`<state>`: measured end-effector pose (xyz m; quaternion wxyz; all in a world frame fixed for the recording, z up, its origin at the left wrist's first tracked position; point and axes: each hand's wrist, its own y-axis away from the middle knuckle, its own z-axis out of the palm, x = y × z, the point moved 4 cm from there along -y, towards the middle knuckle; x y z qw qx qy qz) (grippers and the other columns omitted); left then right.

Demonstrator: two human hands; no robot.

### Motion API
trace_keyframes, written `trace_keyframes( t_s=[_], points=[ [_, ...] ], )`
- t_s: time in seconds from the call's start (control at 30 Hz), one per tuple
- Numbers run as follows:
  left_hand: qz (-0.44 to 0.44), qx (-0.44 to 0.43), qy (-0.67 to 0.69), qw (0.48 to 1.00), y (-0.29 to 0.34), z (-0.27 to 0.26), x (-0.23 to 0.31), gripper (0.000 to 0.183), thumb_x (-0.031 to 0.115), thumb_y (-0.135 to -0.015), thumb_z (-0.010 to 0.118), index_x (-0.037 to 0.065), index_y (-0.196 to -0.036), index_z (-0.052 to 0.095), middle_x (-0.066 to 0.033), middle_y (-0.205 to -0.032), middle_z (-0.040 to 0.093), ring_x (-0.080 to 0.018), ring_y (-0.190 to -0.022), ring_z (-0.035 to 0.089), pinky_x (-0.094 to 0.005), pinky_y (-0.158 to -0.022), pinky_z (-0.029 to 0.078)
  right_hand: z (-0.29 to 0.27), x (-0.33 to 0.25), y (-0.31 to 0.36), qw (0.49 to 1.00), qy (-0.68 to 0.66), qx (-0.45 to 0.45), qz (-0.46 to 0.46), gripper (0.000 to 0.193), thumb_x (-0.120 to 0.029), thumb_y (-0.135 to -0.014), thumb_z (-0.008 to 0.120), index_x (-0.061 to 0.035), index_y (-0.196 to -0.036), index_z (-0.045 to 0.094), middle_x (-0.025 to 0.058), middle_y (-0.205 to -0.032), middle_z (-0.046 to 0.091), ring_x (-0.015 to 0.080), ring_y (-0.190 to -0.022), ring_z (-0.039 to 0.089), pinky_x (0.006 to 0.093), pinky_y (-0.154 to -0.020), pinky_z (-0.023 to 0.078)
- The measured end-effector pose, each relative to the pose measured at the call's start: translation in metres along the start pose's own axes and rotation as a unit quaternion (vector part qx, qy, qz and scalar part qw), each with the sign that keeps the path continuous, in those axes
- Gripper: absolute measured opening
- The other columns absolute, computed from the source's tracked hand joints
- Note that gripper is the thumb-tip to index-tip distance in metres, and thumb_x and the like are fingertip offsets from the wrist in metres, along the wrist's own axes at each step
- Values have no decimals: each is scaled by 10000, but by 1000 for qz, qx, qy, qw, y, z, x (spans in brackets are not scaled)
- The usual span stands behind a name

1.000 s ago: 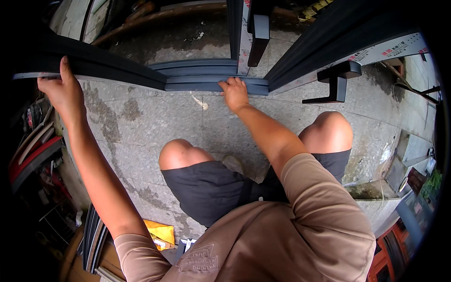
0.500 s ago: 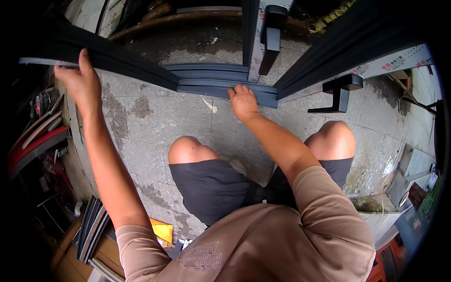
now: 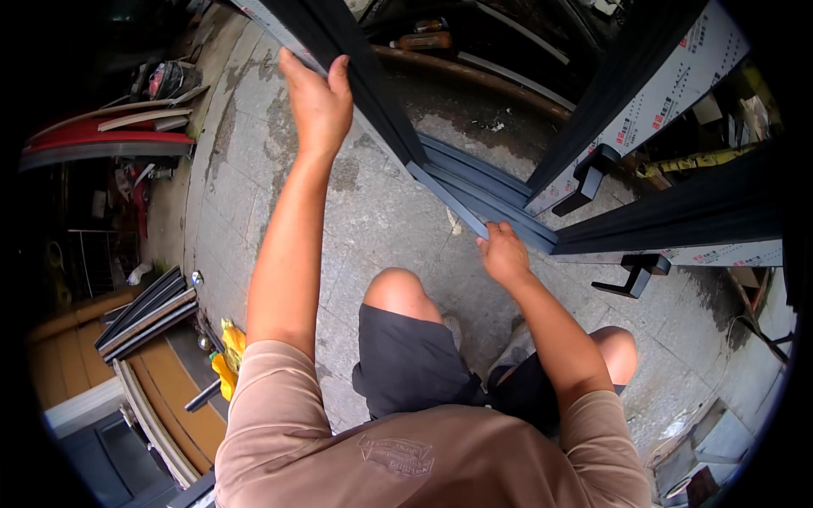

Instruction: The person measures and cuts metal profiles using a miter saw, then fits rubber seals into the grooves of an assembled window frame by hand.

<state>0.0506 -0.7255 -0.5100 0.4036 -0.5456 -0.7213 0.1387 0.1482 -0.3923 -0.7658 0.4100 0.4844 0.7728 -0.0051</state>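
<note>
A dark metal door frame stands before me, its left upright rising to the top edge of the view. My left hand is closed round this upright's near edge, thumb on the dark face; the fingertips are partly hidden. At the foot, a grey grooved sill joins the upright. My right hand pinches the near end of a flat grey strip, which slants from the upright's foot along the sill's near side. Two door leaves with black lever handles stand to the right, partly covered in printed white film.
Grey paving lies below, with my knees bent over it. Dark metal profiles and a yellow bag lie at the left. Wooden strips rest on a red curved piece. A bottle lies beyond the frame.
My view has turned, so the frame appears swung round and farther right. The grey strip now angles away from the sill, its near end in my right hand. My left hand still grips the upright.
</note>
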Motion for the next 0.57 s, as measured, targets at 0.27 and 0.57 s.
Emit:
trace_keyframes(
  t_s=[0.27, 0.57],
  points=[
    [-263, -170, 61, 948, 5, -55, -1, 708, 260, -1049, 665, -25, -1581, 296, -310, -1398, 587, -435, -1300, 600, -468, -1086, 485, -134, -111, 142, 995, -87, 18, -36, 418, -228, -1016, 670, -7, -1367, 621, 218, -1219, 629, 444, -1084, 666, 509, -940, 547],
    [-503, -415, 435, 621, 62, -250, 265, 636, 457, -1150, 450, 26, -1606, 349, -169, -1483, 554, -284, -1400, 551, -454, -1137, 497, -330, -251, 345, 978, -112, 173, -15, 393, -153, -904, 750, -1, -1247, 634, 198, -1125, 634, 405, -1006, 651, 473, -885, 542]
  ],
)
